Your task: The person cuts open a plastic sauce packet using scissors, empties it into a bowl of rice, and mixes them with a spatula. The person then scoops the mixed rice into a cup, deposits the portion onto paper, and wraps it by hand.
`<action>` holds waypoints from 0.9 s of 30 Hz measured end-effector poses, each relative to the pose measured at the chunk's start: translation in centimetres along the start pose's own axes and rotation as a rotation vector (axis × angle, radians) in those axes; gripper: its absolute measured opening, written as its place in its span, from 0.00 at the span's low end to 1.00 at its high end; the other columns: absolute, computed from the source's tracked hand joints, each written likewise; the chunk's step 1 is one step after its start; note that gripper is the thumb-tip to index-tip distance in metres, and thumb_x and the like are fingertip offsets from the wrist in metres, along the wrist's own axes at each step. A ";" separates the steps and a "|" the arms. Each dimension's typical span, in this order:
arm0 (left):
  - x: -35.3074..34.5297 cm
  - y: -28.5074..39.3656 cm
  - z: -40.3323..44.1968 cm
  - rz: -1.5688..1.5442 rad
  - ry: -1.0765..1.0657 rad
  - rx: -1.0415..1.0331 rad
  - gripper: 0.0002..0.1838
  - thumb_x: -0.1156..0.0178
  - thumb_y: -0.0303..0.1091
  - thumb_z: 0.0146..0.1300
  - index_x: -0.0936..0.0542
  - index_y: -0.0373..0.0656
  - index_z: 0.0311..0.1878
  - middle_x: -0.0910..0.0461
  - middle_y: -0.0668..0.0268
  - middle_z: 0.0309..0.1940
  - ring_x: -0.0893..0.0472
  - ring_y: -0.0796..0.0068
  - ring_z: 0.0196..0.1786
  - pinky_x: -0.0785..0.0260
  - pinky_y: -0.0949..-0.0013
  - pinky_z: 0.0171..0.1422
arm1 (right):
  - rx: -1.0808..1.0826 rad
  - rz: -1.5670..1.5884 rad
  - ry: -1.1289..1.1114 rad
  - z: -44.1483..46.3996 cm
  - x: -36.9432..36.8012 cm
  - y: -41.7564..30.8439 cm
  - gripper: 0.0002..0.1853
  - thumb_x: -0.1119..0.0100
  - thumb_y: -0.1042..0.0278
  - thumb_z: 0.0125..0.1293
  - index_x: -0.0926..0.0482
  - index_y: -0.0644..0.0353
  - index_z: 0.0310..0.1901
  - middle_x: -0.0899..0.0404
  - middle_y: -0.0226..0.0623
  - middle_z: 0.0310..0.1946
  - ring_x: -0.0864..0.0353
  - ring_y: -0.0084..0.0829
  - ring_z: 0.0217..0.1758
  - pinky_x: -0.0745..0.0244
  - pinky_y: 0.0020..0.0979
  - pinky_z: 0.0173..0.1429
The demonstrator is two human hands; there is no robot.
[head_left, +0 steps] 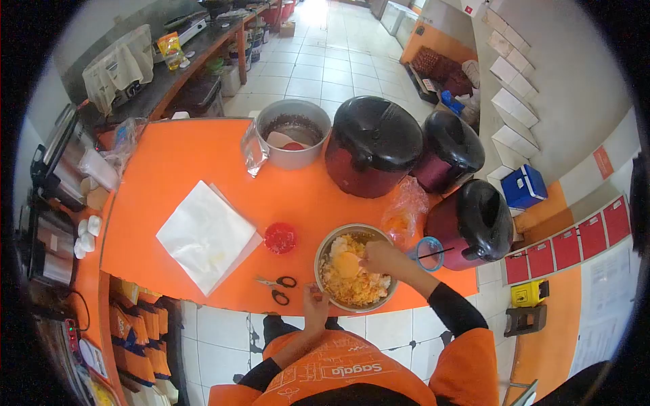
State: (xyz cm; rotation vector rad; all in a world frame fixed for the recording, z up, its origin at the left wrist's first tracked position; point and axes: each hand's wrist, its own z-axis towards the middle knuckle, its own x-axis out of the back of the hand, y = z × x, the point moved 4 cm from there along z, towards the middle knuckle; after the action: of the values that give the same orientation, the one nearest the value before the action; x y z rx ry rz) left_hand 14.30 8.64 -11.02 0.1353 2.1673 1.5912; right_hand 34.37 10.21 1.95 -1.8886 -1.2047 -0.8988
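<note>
two hands at one bowl of food

we have our left hand [315, 303] by the near left side of the metal bowl [355, 227]. its fingers are bent in at the rim, maybe so the bowl won't slide, but we can't tell if they pinch it. our right hand [380, 258] has its fingers closed on the round orange scoop [347, 264]. we hold it from the side, so its round end can reach down into the food [352, 292], which is crumbly, white and orange. that food is in the bowl, and the bowl sits near our edge of the orange table [145, 176], right in front of our tummy, so we need not stretch.

our scissors [287, 281] lie just left of the bowl, loops toward it, maybe so they are easy to grab. past them sit the small red tub [280, 238] and the white sheets [203, 237], lying flat in a pile. the blue-rimmed cup [431, 254] is on our right, with a dark stick in it, next to the clear bag [405, 211].
</note>
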 end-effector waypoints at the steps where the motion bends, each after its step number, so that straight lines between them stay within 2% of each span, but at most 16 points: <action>1: 0.1 -0.4 -0.1 -0.029 -0.006 -0.009 0.12 0.48 0.18 0.60 0.35 0.41 0.46 0.33 0.70 0.33 0.31 0.83 0.29 0.37 0.81 0.31 | -0.036 0.009 -0.002 0.1 0.3 0.4 0.18 0.41 0.58 0.54 0.23 0.68 0.34 0.22 0.54 0.34 0.21 0.49 0.39 0.27 0.44 0.44; 2: 0.1 -0.9 -0.1 -0.058 -0.012 -0.017 0.13 0.48 0.18 0.59 0.35 0.41 0.46 0.33 0.69 0.34 0.31 0.83 0.30 0.36 0.80 0.31 | -0.032 0.012 -0.002 0.4 -0.1 1.1 0.18 0.41 0.58 0.54 0.23 0.68 0.34 0.22 0.54 0.34 0.21 0.49 0.39 0.27 0.44 0.44; 4: 0.6 -2.6 0.4 -0.020 -0.003 -0.085 0.13 0.48 0.18 0.59 0.35 0.41 0.46 0.32 0.69 0.34 0.31 0.82 0.28 0.36 0.78 0.30 | 0.147 -0.079 0.307 0.6 -0.7 2.0 0.11 0.41 0.61 0.50 0.22 0.62 0.25 0.22 0.50 0.23 0.21 0.48 0.26 0.25 0.42 0.31; 6: 0.6 -2.0 0.1 0.017 -0.003 -0.147 0.14 0.49 0.18 0.60 0.36 0.41 0.47 0.31 0.68 0.35 0.30 0.81 0.26 0.35 0.77 0.30 | 0.079 -0.087 0.278 0.4 -2.4 -0.5 0.10 0.42 0.63 0.50 0.21 0.62 0.25 0.22 0.49 0.24 0.20 0.46 0.26 0.25 0.41 0.30; 7: 0.2 -0.4 -0.2 -0.042 -0.006 -0.017 0.14 0.49 0.19 0.60 0.36 0.41 0.47 0.31 0.68 0.36 0.30 0.81 0.29 0.35 0.77 0.30 | 0.016 -0.102 0.253 0.3 -3.3 -2.2 0.08 0.43 0.65 0.50 0.21 0.62 0.25 0.21 0.48 0.24 0.20 0.44 0.26 0.25 0.40 0.29; 8: -0.1 0.3 -0.4 -0.098 -0.011 0.112 0.13 0.49 0.19 0.60 0.36 0.40 0.48 0.30 0.68 0.36 0.29 0.80 0.31 0.35 0.76 0.31 | 0.069 -0.074 0.309 -0.4 -3.4 -4.8 0.08 0.43 0.67 0.49 0.21 0.62 0.25 0.21 0.47 0.24 0.20 0.43 0.26 0.25 0.39 0.29; 10: 0.5 -1.5 -0.7 -0.219 0.035 0.145 0.13 0.49 0.20 0.61 0.36 0.41 0.48 0.31 0.68 0.36 0.29 0.80 0.33 0.35 0.76 0.31 | 0.183 -0.062 0.379 -1.9 -6.3 -9.1 0.06 0.44 0.69 0.49 0.21 0.62 0.25 0.22 0.46 0.23 0.20 0.42 0.25 0.25 0.39 0.28; 12: 1.8 -3.3 -0.8 -0.339 0.075 0.173 0.12 0.49 0.20 0.61 0.35 0.41 0.48 0.31 0.67 0.36 0.29 0.79 0.34 0.35 0.76 0.31 | 0.235 -0.078 0.404 -2.6 -7.6 -10.1 0.06 0.44 0.69 0.49 0.21 0.62 0.25 0.22 0.46 0.22 0.20 0.41 0.25 0.25 0.39 0.28; 14: 2.0 -3.8 -1.4 -0.581 -0.096 0.259 0.13 0.49 0.21 0.62 0.36 0.43 0.48 0.31 0.67 0.39 0.28 0.78 0.38 0.32 0.76 0.33 | 0.262 -0.070 0.187 -4.1 -7.1 -9.8 0.06 0.45 0.70 0.50 0.21 0.62 0.25 0.23 0.45 0.21 0.19 0.40 0.25 0.26 0.39 0.27; 15: 1.6 -3.3 -1.7 -0.660 -0.150 0.291 0.13 0.49 0.22 0.62 0.36 0.43 0.48 0.31 0.67 0.40 0.28 0.78 0.40 0.32 0.76 0.34 | 0.217 -0.084 0.222 -5.8 -3.6 -9.6 0.06 0.46 0.70 0.51 0.21 0.61 0.25 0.23 0.44 0.21 0.19 0.39 0.26 0.26 0.39 0.28; 17: 0.3 0.6 -2.5 -0.245 0.030 0.273 0.14 0.49 0.22 0.62 0.37 0.45 0.49 0.33 0.68 0.43 0.27 0.76 0.42 0.28 0.74 0.37 | 0.179 -0.103 0.254 -6.6 1.3 -7.9 0.06 0.47 0.70 0.52 0.21 0.61 0.24 0.23 0.44 0.21 0.19 0.39 0.26 0.26 0.39 0.28; 19: 0.2 0.4 -2.5 -0.242 0.047 0.274 0.14 0.49 0.22 0.62 0.37 0.45 0.49 0.33 0.68 0.44 0.26 0.75 0.43 0.26 0.73 0.39 | 0.068 -0.169 0.424 -6.2 3.1 -5.9 0.07 0.48 0.69 0.53 0.22 0.59 0.23 0.22 0.42 0.21 0.20 0.39 0.26 0.26 0.38 0.28; 22: 0.5 -0.4 -2.6 -0.237 0.064 0.267 0.14 0.49 0.23 0.62 0.37 0.45 0.49 0.33 0.69 0.44 0.26 0.75 0.42 0.25 0.72 0.40 | 0.046 -0.134 0.390 -1.6 -3.8 -5.1 0.07 0.47 0.68 0.53 0.22 0.58 0.22 0.22 0.39 0.20 0.20 0.37 0.26 0.27 0.37 0.28; 24: 0.6 -0.3 -2.3 -0.244 0.068 0.250 0.14 0.49 0.23 0.62 0.37 0.44 0.49 0.33 0.69 0.43 0.26 0.76 0.41 0.25 0.73 0.38 | 0.268 -0.287 0.411 -2.5 -6.6 -8.5 0.06 0.45 0.68 0.51 0.21 0.59 0.23 0.22 0.39 0.21 0.19 0.36 0.26 0.27 0.36 0.29; 25: 0.6 0.0 -2.2 -0.246 0.026 0.241 0.14 0.49 0.23 0.62 0.37 0.45 0.49 0.32 0.70 0.42 0.26 0.77 0.40 0.26 0.74 0.37 | 0.274 -0.289 0.408 -2.7 -7.0 -9.3 0.06 0.45 0.68 0.51 0.21 0.59 0.23 0.22 0.39 0.21 0.19 0.36 0.26 0.27 0.36 0.29; 27: 0.8 0.2 -2.9 -0.244 -0.012 0.244 0.14 0.48 0.23 0.62 0.36 0.45 0.49 0.32 0.70 0.42 0.26 0.78 0.39 0.27 0.76 0.36 | 0.205 -0.228 0.209 -4.1 -7.3 -10.8 0.06 0.44 0.68 0.50 0.20 0.59 0.24 0.21 0.39 0.21 0.19 0.36 0.27 0.27 0.36 0.30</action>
State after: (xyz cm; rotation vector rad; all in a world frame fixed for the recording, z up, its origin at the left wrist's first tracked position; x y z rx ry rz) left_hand 12.41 6.43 -10.36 -0.0447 2.2638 1.1884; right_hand 21.28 6.94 -0.08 -1.4782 -1.3450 -1.0229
